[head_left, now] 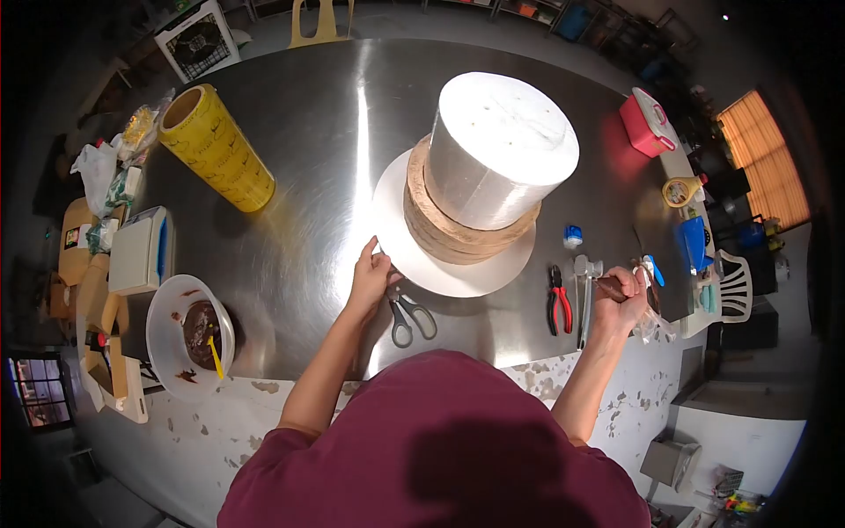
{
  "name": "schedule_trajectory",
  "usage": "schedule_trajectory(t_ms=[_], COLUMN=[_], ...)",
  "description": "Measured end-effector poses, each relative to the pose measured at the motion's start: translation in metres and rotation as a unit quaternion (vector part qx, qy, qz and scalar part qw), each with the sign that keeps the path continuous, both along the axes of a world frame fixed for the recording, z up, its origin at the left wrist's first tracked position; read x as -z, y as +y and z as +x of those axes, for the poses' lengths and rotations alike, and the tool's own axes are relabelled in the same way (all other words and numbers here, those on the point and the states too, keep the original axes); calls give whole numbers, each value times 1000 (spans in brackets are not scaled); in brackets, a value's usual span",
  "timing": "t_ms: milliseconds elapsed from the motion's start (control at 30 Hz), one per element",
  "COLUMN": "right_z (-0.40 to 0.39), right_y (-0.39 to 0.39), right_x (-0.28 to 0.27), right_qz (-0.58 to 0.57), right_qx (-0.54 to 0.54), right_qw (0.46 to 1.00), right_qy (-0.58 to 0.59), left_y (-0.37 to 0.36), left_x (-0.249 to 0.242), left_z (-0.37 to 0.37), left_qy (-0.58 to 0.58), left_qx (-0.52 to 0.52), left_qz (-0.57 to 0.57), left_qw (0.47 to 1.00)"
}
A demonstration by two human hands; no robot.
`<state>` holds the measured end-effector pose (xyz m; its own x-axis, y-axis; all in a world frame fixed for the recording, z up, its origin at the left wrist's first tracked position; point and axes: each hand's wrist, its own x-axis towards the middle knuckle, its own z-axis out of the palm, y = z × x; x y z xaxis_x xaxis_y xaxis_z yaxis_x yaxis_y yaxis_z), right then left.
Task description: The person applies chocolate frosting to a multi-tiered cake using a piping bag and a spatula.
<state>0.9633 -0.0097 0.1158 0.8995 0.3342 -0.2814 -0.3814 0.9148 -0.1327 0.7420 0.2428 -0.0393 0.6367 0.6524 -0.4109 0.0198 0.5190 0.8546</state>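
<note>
Two hands fall under our review. We find the left hand (370,277) partly open, fingers loosely curled at the rim of the round white board (466,282); contact we cannot confirm. Our right hand (621,301) closes around a soft plastic bag (611,289) of brown filling, beside the red-handled pliers (559,304). On the board, we record a smooth white cylinder (506,150) atop a brown, grained round base (462,239).

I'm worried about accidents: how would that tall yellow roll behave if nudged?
The yellow roll stands on end, tall and narrow, so it would probably tip. Being round, it might then roll away. Its straight, smooth sides suggest it's stiff.
</note>
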Motion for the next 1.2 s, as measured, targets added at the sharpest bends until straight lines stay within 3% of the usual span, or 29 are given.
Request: schedule_trajectory(t_ms=[400,533,833,1200], right_z=[-14,-8,-19,-9], right_y=[-7,-10,-7,4], right_x=[-11,-13,-25,-29], right_qz=[-26,-31,-48,-39], right_qx=[23,-4,27,-7], right_qw=[999,999,997,997], right_qy=[-17,-41,-50,-65], left_y=[-27,-38,8,59], left_x=[14,-2,2,10], left_z=[9,7,6,10], left_qy=[-15,-7,-56,-64], left_qx=[38,168,30,0], left_qz=[-7,-17,-107,-99], left_qw=[999,986,992,993])
